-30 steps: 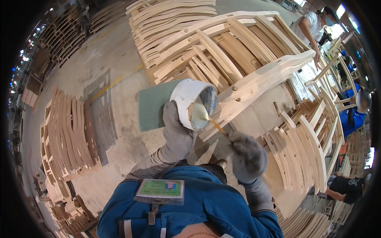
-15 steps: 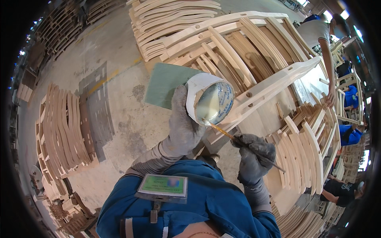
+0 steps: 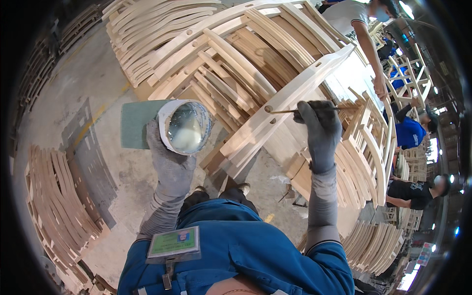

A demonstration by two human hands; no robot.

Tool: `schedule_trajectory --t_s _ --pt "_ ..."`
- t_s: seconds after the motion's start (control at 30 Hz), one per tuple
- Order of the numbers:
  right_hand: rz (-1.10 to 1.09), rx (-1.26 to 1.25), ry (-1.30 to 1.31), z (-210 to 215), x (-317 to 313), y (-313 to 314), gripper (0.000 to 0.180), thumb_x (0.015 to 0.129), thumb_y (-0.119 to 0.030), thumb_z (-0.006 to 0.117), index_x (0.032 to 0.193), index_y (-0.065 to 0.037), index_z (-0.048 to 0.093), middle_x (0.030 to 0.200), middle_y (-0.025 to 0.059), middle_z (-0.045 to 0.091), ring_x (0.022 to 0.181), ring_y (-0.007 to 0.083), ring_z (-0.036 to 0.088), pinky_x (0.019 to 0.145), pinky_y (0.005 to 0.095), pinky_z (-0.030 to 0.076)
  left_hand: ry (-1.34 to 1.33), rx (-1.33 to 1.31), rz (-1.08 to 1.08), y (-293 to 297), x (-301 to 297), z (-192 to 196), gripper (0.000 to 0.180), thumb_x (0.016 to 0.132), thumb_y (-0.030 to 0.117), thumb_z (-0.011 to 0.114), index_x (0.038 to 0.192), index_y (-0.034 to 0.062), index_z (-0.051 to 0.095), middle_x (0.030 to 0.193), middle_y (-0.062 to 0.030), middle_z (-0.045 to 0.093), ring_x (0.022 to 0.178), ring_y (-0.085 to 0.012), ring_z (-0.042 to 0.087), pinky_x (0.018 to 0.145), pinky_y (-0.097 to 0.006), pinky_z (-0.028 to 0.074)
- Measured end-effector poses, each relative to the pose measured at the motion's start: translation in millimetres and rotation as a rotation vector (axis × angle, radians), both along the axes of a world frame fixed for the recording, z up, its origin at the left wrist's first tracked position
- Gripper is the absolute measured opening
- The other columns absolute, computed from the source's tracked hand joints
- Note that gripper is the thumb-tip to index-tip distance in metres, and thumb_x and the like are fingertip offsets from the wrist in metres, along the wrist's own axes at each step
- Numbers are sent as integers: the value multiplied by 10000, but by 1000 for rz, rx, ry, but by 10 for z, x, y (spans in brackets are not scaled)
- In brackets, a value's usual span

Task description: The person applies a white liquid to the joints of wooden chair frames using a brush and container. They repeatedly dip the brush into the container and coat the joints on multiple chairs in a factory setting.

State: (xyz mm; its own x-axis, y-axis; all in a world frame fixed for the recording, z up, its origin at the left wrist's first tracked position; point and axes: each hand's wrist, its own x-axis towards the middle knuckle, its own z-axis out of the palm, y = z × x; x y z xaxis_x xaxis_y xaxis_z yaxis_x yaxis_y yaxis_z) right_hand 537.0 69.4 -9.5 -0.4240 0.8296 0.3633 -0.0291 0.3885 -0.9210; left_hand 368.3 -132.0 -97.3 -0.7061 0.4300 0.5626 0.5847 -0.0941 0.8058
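The left hand [image 3: 169,164], gloved in grey, holds a white tub of pale glue [image 3: 186,127] tilted so that its open mouth faces the camera; the fingers are wrapped shut around its back. To the right of the tub, the gloved right hand [image 3: 319,130] has its fingers closed on a thin stick [image 3: 290,111], whose tip sits at a round hole in the long curved wooden rail [image 3: 290,101]. That rail runs diagonally up and away from the tub, lying on a stack of curved wooden chair parts [image 3: 231,64]. Beyond the rail's far end, another person's bare hand [image 3: 379,88] rests by a wooden frame.
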Motion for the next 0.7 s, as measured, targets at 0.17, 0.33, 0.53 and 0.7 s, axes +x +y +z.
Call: schedule_trajectory --t_s 0.17,0.33,0.53,0.7 --pt "-25 28 -136 -173 -185 182 142 831 -109 691 824 1 601 687 44 629 623 84 581 581 217 470 -35 -28 0 -62 -84 41 770 724 44 680 1346 -43 235 1252 -174 418 1158 -275 444 1013 -368 336" --pt "-169 336 -402 -233 -266 191 180 801 -157 712 805 -20 595 642 76 620 568 140 595 554 278 462 -51 8 27 -149 -144 -67 806 736 81 707 1363 -30 213 1268 -170 408 1171 -272 437 1018 -369 336" --pt "-151 502 -478 -133 -404 55 201 811 -185 697 767 -39 567 619 108 612 558 249 625 516 326 459 -161 79 -47 -148 -165 -111 859 747 86 713 1389 -29 154 1310 -173 369 1218 -277 405 1039 -376 323" --pt "-200 547 -491 -142 -388 71 201 814 -192 694 767 -39 572 619 115 608 548 256 618 506 324 454 -94 48 -13 -185 -215 -214 878 766 85 701 1408 -24 112 1327 -176 349 1246 -277 381 1051 -375 320"
